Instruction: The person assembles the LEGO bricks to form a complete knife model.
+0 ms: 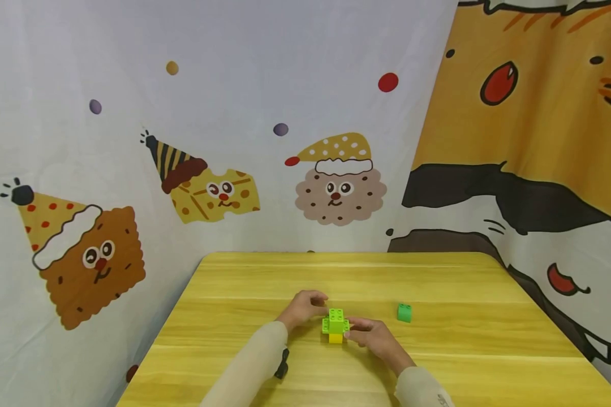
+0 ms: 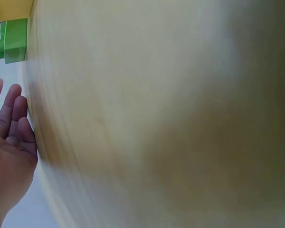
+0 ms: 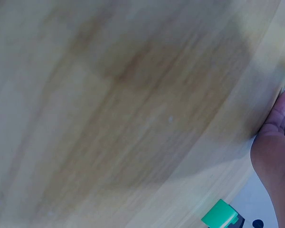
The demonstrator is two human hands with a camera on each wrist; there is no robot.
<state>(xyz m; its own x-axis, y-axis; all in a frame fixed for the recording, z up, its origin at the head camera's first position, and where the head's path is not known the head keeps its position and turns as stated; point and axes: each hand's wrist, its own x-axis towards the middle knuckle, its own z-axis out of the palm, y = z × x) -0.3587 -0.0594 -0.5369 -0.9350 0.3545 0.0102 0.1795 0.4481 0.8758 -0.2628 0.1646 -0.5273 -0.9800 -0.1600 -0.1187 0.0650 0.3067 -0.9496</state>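
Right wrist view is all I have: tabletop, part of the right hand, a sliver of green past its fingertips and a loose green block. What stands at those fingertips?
Observer: The head view shows a small stack there, light green blocks above a yellow block.
Operator: And what is on the stack's opposite side?
Observer: The left hand, its fingers towards the stack.
Operator: Where does the loose green block sit relative to the stack?
Observer: In the head view it is on the table to the stack's right, clearly apart from it.
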